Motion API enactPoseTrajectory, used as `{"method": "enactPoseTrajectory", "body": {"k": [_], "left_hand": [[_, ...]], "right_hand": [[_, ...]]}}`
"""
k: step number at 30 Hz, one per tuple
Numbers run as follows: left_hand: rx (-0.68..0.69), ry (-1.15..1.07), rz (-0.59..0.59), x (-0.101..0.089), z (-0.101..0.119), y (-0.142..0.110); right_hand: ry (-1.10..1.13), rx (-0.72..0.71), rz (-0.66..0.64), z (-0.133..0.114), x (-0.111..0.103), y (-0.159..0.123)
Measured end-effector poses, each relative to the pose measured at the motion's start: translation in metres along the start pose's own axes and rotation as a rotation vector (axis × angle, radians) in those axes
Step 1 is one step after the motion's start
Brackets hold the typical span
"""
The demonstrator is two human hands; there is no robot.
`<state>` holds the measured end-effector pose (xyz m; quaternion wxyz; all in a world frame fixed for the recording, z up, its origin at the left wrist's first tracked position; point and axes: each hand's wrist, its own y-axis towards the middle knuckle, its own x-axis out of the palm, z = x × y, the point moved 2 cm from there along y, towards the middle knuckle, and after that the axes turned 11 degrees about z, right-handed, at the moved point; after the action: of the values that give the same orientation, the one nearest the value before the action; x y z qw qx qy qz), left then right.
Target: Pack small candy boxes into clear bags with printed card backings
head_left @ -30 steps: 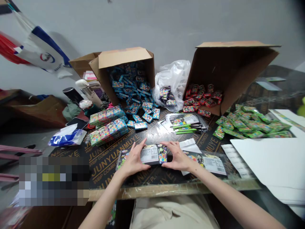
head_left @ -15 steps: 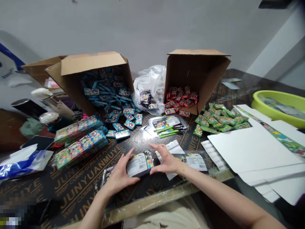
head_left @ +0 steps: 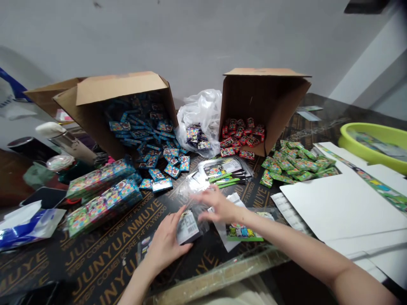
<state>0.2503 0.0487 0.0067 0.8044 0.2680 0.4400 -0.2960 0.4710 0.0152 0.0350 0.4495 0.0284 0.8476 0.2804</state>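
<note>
My left hand (head_left: 167, 241) grips the left part of a clear plastic packet (head_left: 188, 224) with a grey and white printed label, thumb along the near edge and fingers over the far edge. My right hand (head_left: 218, 206) hovers by the packet's right end, fingers apart and slightly blurred, with nothing visible in them. Beneath my right forearm is another flat printed packet (head_left: 243, 232) with a green strip, lying partly over white paper (head_left: 227, 241). Behind my hands is a pile of flat printed packets (head_left: 222, 169).
Cardboard boxes hold small blue packs (head_left: 140, 127) and red packs (head_left: 243, 133); a plastic bag (head_left: 205, 112) with dark packs stands between. Green packs (head_left: 295, 161), white card sheets (head_left: 333, 203) and a yellow-green basin (head_left: 346, 137) are right. Wrapped bundles (head_left: 104, 203) and a bottle (head_left: 68, 140) are left.
My view turned right, bringing the basin into sight. My right hand has let go of the packet's right end and lifted slightly; my left hand has stayed on the packet.
</note>
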Motion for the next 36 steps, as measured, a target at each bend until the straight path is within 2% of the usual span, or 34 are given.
{"method": "enactPoseTrajectory", "body": {"k": [2,3,4,6,7,9,11,13,14,16,18,19,21,23,24,25,26,27,28,29,31,32,34,36], "left_hand": [[0.008,0.091,-0.07,0.0,0.003,0.003],[0.033,0.127,-0.111,0.001,0.006,0.004],[0.065,0.154,-0.149,0.002,0.009,0.005],[0.109,0.184,-0.207,0.006,0.017,0.007],[0.111,0.194,-0.226,0.009,0.02,0.008],[0.095,0.201,-0.246,0.013,0.024,0.008],[0.069,0.176,-0.24,0.015,0.023,0.006],[0.047,0.113,-0.19,0.012,0.019,0.004],[0.027,0.063,-0.14,0.009,0.016,0.003],[-0.049,-0.079,0.011,0.001,0.012,0.004],[-0.155,-0.262,0.186,-0.009,0.012,0.007],[-0.212,-0.361,0.251,-0.013,0.014,0.01],[-0.304,-0.547,0.285,-0.019,0.022,0.016],[-0.348,-0.695,0.196,-0.02,0.033,0.021],[-0.35,-0.752,0.132,-0.019,0.039,0.021],[-0.347,-0.799,0.077,-0.018,0.043,0.021],[-0.352,-0.846,0.039,-0.016,0.046,0.019],[-0.376,-0.899,0.025,-0.015,0.048,0.017],[-0.424,-0.956,0.029,-0.013,0.048,0.013],[-0.494,-1.014,0.041,-0.011,0.046,0.01],[-0.641,-1.11,0.055,-0.008,0.042,0.003],[-0.692,-1.136,0.05,-0.006,0.041,0.0],[-0.714,-1.141,0.029,-0.005,0.04,-0.004],[-0.646,-1.08,0.018,-0.005,0.039,-0.006]], "right_hand": [[-0.217,0.291,0.29,0.051,-0.015,0.019],[-0.347,0.455,0.396,0.078,-0.024,0.027],[-0.455,0.609,0.442,0.104,-0.031,0.034],[-0.552,0.866,0.423,0.146,-0.04,0.045],[-0.558,0.948,0.399,0.161,-0.042,0.049],[-0.524,1.023,0.376,0.178,-0.044,0.055],[-0.488,1.027,0.394,0.182,-0.047,0.059],[-0.477,1.03,0.429,0.176,-0.054,0.062],[-0.395,1.02,0.459,0.17,-0.058,0.063],[-0.064,0.971,0.49,0.15,-0.063,0.063],[0.321,0.899,0.413,0.12,-0.058,0.056],[0.516,0.879,0.294,0.102,-0.051,0.049],[0.897,0.89,-0.073,0.06,-0.03,0.028],[1.317,0.918,-0.472,0.018,-0.006,0.002],[1.466,0.934,-0.628,0.001,0.004,-0.01],[1.541,0.954,-0.723,-0.012,0.012,-0.02],[1.558,0.968,-0.76,-0.021,0.019,-0.027],[1.525,0.972,-0.735,-0.026,0.023,-0.033],[1.445,0.951,-0.649,-0.029,0.025,-0.035],[1.318,0.893,-0.508,-0.03,0.024,-0.036],[0.973,0.66,-0.213,-0.033,0.014,-0.033],[0.795,0.506,-0.114,-0.038,0.007,-0.031],[0.514,0.211,-0.046,-0.051,-0.002,-0.029],[0.363,0.037,-0.044,-0.061,-0.005,-0.029]]}}
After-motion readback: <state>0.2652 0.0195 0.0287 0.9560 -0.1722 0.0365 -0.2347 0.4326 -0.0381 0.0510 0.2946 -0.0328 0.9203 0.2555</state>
